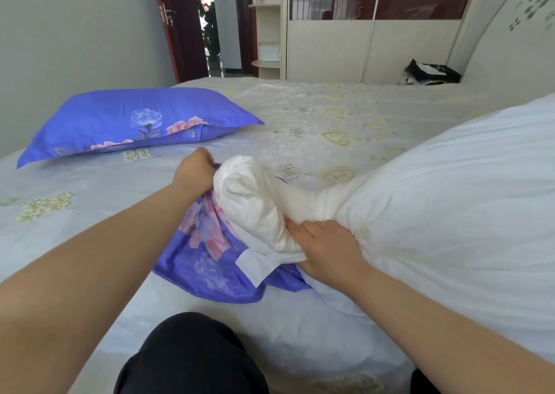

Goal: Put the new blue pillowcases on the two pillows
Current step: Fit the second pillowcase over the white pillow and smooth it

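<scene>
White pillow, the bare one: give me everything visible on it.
The white pillow is plain, soft-looking wrinkled fabric with no case on yet. It lies on the bed at the right, its bulk partly out of frame. One end is squeezed narrow, resting on the bunched blue floral pillowcase. The right hand grips the squeezed neck; the left hand holds the pillowcase beside the tip.

Open bedspread (315, 117) beyond bulky white pillow (450, 201).

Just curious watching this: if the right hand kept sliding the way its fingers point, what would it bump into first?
The right hand points left, so probably the squeezed end of the white pillow, then the blue pillowcase; depth is uncertain.
</scene>
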The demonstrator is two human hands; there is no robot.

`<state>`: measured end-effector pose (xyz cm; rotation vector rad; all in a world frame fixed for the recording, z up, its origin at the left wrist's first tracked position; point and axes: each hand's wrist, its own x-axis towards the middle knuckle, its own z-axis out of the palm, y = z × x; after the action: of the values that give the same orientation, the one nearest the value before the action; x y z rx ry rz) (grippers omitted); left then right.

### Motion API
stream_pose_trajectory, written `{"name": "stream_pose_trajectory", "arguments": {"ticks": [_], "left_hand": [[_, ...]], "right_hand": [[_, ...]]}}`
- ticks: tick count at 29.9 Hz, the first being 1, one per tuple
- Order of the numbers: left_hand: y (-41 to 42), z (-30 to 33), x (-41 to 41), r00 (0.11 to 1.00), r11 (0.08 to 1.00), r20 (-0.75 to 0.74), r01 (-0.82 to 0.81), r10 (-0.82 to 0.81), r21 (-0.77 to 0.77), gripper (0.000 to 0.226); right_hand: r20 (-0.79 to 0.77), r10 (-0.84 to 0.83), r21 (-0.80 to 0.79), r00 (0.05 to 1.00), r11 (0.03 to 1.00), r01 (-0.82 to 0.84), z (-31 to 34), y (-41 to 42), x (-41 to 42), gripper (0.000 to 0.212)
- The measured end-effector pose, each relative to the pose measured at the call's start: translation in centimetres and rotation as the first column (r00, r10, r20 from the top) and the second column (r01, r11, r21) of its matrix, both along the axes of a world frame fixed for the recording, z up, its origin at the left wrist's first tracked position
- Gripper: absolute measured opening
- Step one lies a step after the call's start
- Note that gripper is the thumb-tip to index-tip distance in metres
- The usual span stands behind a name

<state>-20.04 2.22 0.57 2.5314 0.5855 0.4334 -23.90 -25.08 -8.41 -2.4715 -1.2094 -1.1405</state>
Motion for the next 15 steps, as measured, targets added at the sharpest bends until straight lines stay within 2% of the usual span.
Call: {"name": "stream_pose_trajectory", "arguments": {"ticks": [1,2,3,4,5,6,7,8,10,12,14,15], "left_hand": [[-0.6,0.9,0.0,0.999,0.988,-0.034,0.032,-0.027,0.149,0.02],[-0.8,1.5,0.2,0.998,0.971,-0.067,0.036,-0.02,0.236,0.02],[-1.0,2.6,0.3,0.997,0.966,-0.071,0.029,-0.011,0.256,0.016],[-1.1,3.8,0.7,0.999,0.983,-0.053,0.016,-0.006,0.185,0.014],[-1.5,5.2,1.0,1.0,0.999,-0.014,0.014,-0.014,0.032,0.019],[-2.3,6.8,1.2,0.997,0.988,0.068,0.043,-0.034,-0.146,0.024],[-3.7,8.2,1.3,0.988,0.96,0.14,0.096,-0.06,-0.263,0.026],[-5.5,9.2,1.1,0.975,0.94,0.188,0.172,-0.119,-0.296,0.024],[-9.7,10.1,0.3,0.938,0.921,0.168,0.334,-0.304,-0.202,0.02],[-13.2,9.9,-1.2,0.884,0.886,0.059,0.464,-0.463,-0.004,0.018],[-14.6,9.2,-2.0,0.877,0.838,-0.066,0.476,-0.477,0.267,0.019],[-14.4,9.0,-2.2,0.9,0.809,-0.096,0.425,-0.425,0.407,0.022]], "right_hand": [[-0.014,-0.004,-0.016,1.0,1.0,0.004,0.2,0.0,-0.1,0.07],[-0.027,-0.008,-0.04,1.0,0.999,0.007,0.5,0.0,-0.2,0.07],[-0.04,-0.013,-0.064,0.999,0.998,0.01,0.6,0.0,-0.3,0.07],[-0.052,-0.014,-0.085,0.999,0.996,0.01,0.7,0.0,-0.3,0.07],[-0.074,-0.014,-0.102,0.997,0.995,0.007,0.8,0.1,-0.2,0.068],[-0.108,-0.014,-0.114,0.994,0.994,0.001,0.9,0.3,0.0,0.065],[-0.142,-0.011,-0.129,0.99,0.992,-0.008,1.2,0.7,0.2,0.058],[-0.166,-0.008,-0.152,0.986,0.988,-0.018,1.5,1.0,0.5,0.049],[-0.184,-0.032,-0.228,0.982,0.974,-0.011,2.5,1.7,0.8,0.035],[-0.209,-0.043,-0.252,0.977,0.968,-0.011,3.2,1.9,1.1,0.031],[-0.23,-0.034,-0.182,0.973,0.983,-0.009,3.4,1.7,1.4,0.039],[-0.238,-0.041,-0.132,0.97,0.991,0.009,3.5,1.5,1.4,0.052]]}}
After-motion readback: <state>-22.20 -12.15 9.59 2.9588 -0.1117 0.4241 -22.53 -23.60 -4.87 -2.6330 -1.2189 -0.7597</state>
